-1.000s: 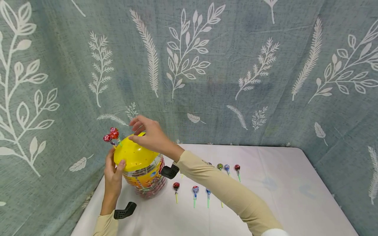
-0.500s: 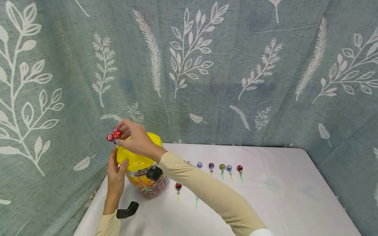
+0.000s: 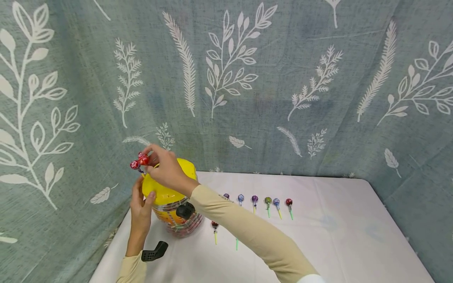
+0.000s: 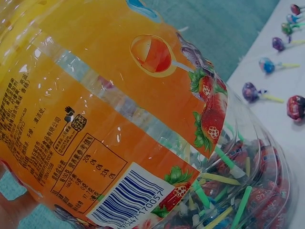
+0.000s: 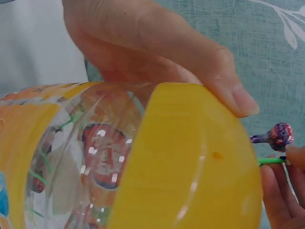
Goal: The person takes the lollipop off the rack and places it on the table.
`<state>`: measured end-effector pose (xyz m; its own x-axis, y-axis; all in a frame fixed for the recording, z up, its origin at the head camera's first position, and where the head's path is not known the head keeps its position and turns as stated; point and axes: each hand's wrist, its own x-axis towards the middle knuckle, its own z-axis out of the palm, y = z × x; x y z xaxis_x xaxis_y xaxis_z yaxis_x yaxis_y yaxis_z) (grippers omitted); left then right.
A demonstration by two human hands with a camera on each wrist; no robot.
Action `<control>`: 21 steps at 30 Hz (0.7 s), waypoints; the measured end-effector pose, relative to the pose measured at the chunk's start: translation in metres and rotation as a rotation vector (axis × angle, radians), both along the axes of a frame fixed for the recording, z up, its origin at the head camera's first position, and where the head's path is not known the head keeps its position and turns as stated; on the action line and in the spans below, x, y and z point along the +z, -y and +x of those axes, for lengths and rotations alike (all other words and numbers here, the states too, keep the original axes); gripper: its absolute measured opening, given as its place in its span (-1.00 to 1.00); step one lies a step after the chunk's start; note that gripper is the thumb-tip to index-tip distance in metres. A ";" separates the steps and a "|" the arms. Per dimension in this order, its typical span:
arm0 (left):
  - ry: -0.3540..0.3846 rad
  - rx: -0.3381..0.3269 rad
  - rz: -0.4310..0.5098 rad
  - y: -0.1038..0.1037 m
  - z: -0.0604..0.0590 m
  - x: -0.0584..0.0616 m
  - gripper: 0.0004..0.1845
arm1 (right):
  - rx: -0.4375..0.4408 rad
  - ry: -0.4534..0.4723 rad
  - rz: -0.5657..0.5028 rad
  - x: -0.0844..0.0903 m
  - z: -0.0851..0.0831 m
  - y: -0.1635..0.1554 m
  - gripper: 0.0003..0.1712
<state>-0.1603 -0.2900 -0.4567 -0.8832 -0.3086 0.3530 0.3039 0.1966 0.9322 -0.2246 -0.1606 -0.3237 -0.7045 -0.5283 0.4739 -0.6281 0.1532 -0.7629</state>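
A big clear jar [image 4: 119,114] with an orange label and a yellow domed lid [image 5: 190,162] leans at the table's left. My left hand [image 3: 140,214] grips it at the lid, thumb [image 5: 243,102] on the yellow edge. Small holes dot the lid, and several red-wrapped lollipops [image 3: 134,164] stick up from its far left side. My right hand [image 3: 167,167] reaches over the lid and pinches a lollipop by its green stick [image 5: 271,161], close at the lid. Beside it stands another lollipop [image 5: 281,137] with a dark purple-red wrapper. Many wrapped lollipops [image 4: 267,191] lie inside the jar.
On the white tablecloth [image 3: 339,243], several lollipops lie in rows right of the jar, among them a red one [image 3: 289,202] and a green one [image 3: 268,200]. My right forearm [image 3: 240,228] crosses over part of them. A grey-green leaf-patterned curtain [image 3: 226,98] hangs behind the table.
My right hand has moved left from over the middle of the lid to the standing lollipops and now pinches a stick there. My left hand keeps its grip on the jar.
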 end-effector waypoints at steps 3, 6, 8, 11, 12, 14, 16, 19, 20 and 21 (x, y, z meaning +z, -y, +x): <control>0.017 0.009 -0.003 -0.001 0.000 0.001 -0.35 | 0.000 -0.041 -0.056 0.003 -0.002 -0.002 -0.67; 0.026 0.008 0.003 -0.001 0.001 0.001 -0.35 | -0.007 -0.070 -0.093 0.007 -0.003 -0.005 -0.66; 0.032 0.010 0.003 -0.001 0.001 0.001 -0.35 | -0.008 -0.077 -0.105 0.010 -0.003 -0.009 -0.65; 0.041 0.020 -0.009 -0.002 0.002 0.001 -0.34 | -0.010 -0.086 -0.119 0.015 -0.003 -0.015 -0.65; 0.044 0.024 -0.016 -0.002 0.002 0.001 -0.34 | -0.010 -0.090 -0.124 0.017 -0.003 -0.017 -0.64; 0.046 0.027 -0.026 -0.002 0.002 0.001 -0.34 | -0.013 -0.096 -0.139 0.020 -0.003 -0.021 -0.63; 0.046 0.025 -0.028 -0.002 0.002 0.001 -0.34 | -0.016 -0.106 -0.155 0.023 -0.002 -0.025 -0.63; 0.046 0.024 -0.023 -0.002 0.002 0.001 -0.34 | -0.023 -0.115 -0.172 0.026 -0.002 -0.032 -0.62; 0.047 0.025 -0.023 -0.002 0.002 0.001 -0.34 | -0.021 -0.113 -0.181 0.027 -0.002 -0.034 -0.62; 0.050 0.028 -0.023 -0.002 0.002 0.001 -0.34 | -0.023 -0.115 -0.185 0.027 -0.002 -0.036 -0.61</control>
<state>-0.1585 -0.2883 -0.4561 -0.8909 -0.3261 0.3162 0.2515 0.2257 0.9412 -0.2267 -0.1245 -0.2963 -0.6510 -0.4092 0.6393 -0.7106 0.0324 -0.7028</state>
